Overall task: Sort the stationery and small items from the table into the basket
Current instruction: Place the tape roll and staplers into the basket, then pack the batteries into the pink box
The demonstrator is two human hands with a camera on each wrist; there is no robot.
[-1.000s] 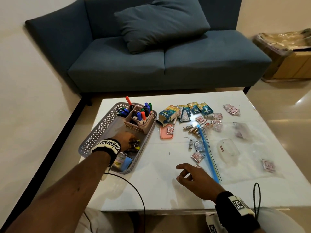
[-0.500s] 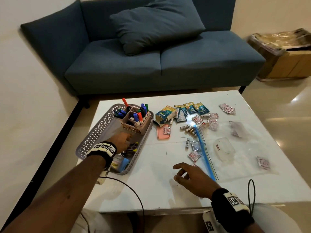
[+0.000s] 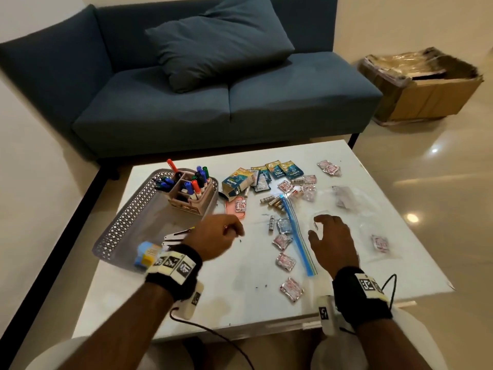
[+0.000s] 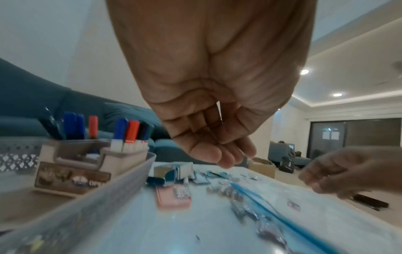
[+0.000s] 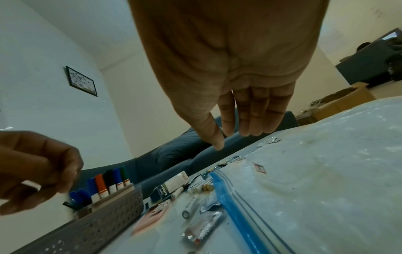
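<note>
A grey perforated basket (image 3: 125, 217) stands at the table's left, holding a pink pen holder (image 3: 190, 193) full of markers, a blue and yellow item (image 3: 145, 253) and white clips. My left hand (image 3: 234, 231) hovers just right of the basket's rim, its fingers (image 4: 226, 154) loosely curled and holding nothing. Fingers relaxed, my right hand (image 3: 316, 225) hangs over the clear zip bag (image 3: 296, 233) with the blue strip and holds nothing (image 5: 234, 135). Between the hands lie foil sachets (image 3: 285, 261), a battery (image 3: 271, 222) and a pink case (image 3: 237, 206).
Further back on the white table (image 3: 240, 303) lie a small carton (image 3: 237, 182), teal packets (image 3: 284, 169), more batteries (image 3: 274, 201) and sachets. A blue sofa (image 3: 213, 102) stands behind, a cardboard box (image 3: 426, 94) at the right. A black cable (image 3: 213, 329) hangs off the near edge.
My left hand has come out of the basket and moved right past its rim. My right hand has moved forward from the near table edge to the zip bag.
</note>
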